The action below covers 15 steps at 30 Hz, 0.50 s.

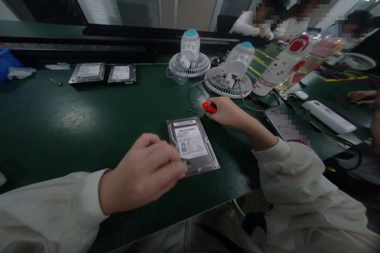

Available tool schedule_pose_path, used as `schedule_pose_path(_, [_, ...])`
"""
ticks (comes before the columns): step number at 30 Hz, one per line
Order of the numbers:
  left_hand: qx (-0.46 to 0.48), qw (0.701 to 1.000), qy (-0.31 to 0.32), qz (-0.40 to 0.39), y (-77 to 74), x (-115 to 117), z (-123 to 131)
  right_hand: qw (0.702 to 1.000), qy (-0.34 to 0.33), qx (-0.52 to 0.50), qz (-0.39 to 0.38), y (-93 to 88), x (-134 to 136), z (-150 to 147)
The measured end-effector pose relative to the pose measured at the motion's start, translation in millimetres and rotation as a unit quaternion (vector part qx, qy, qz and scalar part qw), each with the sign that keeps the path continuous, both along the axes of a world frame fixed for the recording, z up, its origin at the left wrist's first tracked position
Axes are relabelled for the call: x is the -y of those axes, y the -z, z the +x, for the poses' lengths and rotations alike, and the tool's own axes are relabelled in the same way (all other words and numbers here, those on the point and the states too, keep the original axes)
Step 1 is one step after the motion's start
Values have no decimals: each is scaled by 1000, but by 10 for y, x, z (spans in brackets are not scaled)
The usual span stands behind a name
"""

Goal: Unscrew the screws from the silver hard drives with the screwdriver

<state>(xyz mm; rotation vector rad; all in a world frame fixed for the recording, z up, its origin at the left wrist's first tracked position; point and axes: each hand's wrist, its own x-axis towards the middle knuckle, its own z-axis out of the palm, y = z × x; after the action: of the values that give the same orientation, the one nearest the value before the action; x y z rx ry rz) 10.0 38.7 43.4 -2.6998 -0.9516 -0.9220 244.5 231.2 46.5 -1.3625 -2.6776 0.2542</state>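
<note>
A hard drive [192,142] lies label up on the green table in front of me. My left hand [145,172] hangs over its lower left side, fingers curled and pressed together. Whatever those fingers may hold is hidden. Beyond the drive's upper right corner, my right hand [227,112] is closed around the red and black handle of a screwdriver [209,106]; the hand hides its shaft. Several tiny screws [193,108] lie scattered on the table just left of that hand.
Two more hard drives, one [87,72] beside another [122,73], lie at the back left. Two small white fans [191,53] [234,69] rest face down behind my right hand. A printed bottle [280,65], a phone [285,126], a white power strip [328,116] and cables are on the right. People sit beyond.
</note>
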Motion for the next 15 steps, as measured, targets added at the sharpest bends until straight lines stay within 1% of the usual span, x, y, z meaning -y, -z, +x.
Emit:
schedule_pose_path(1, [26,997,-61,-37,-10,-74,-15,1000,1,-3,0,0,8,-6])
schedule_pose_path(2, [48,988,-112,-92,-14,-173,-31,1000,1,-6,0,-1,15,-11])
schedule_pose_path(3, [75,974,-147,-153,-12,-292,-45,1000,0,-9,-1,-3,22,-15])
schedule_pose_path(5, [128,939,-195,-251,7,-569,-62,1000,-3,-14,-5,-9,34,-20])
schedule_pose_path(7, [140,911,-240,-304,33,-847,-52,1000,-5,-18,-7,-17,46,-22])
schedule_pose_path(9, [138,905,-254,-313,52,-1081,-12,1000,-5,-21,-7,-22,59,-22])
schedule_pose_path(11, [134,901,-259,-320,60,-1248,50,1000,-4,-20,-8,-22,71,-20])
schedule_pose_path(13, [122,898,-259,-334,61,-1352,116,1000,-6,-16,-9,-20,79,-15])
schedule_pose_path(15, [106,895,-258,-347,59,-1409,168,1000,-6,-11,-10,-21,81,-5])
